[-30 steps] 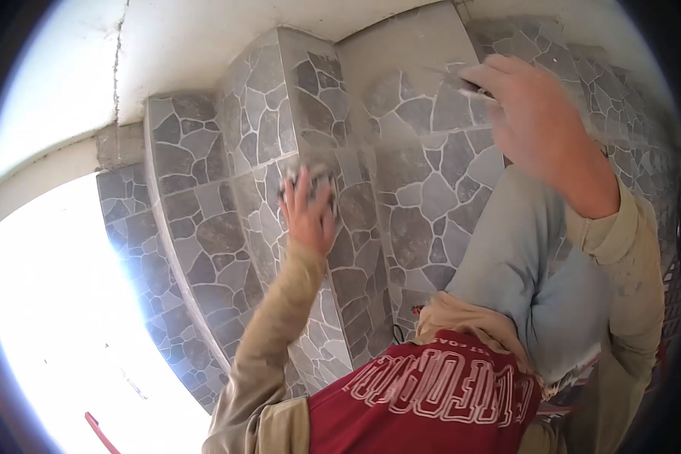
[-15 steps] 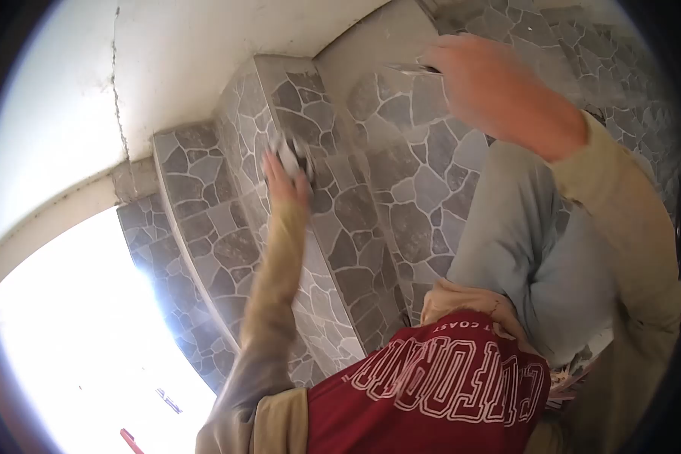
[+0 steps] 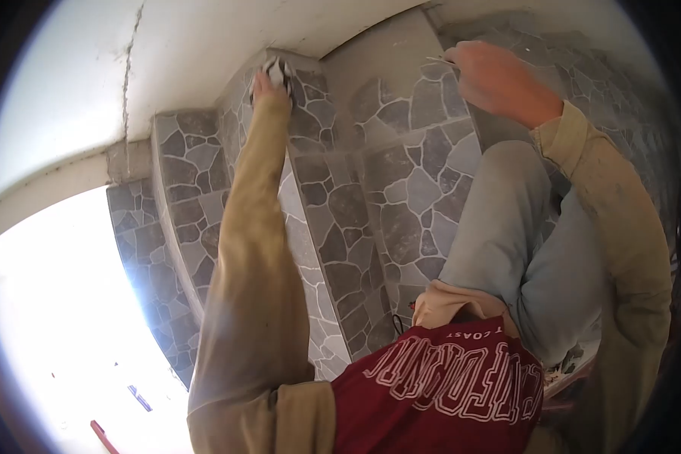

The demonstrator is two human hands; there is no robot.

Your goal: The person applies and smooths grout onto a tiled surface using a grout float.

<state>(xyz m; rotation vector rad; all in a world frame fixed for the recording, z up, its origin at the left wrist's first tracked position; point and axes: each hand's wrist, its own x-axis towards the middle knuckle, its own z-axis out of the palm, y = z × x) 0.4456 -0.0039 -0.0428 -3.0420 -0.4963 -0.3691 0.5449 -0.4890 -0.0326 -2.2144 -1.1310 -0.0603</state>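
Out at the full reach of its arm, my left hand [image 3: 263, 85] is closed on a crumpled black-and-white cloth [image 3: 278, 72]. The cloth presses against the top of a stone-patterned pillar [image 3: 310, 106], just below the pale ceiling. My right hand [image 3: 499, 79] is raised on the other side with its fingers wrapped round a thin metal tool [image 3: 440, 60]. Only a slim, edge-on strip of that tool shows beyond the fingertips, and its handle is hidden in the fist. Behind it lies the stone-patterned wall [image 3: 408, 181], with a plain grey band along its top.
A cracked pale ceiling slab [image 3: 197, 45] runs overhead. Bright daylight fills an opening [image 3: 68, 303] at the left, where a red bar [image 3: 104, 437] shows low down. My bent legs [image 3: 499, 212] in grey trousers are below the right hand. Debris [image 3: 564, 371] lies beside them.
My left hand has moved up the pillar with the cloth, from partway down to its top. My right hand has shifted slightly right, still holding the metal tool.
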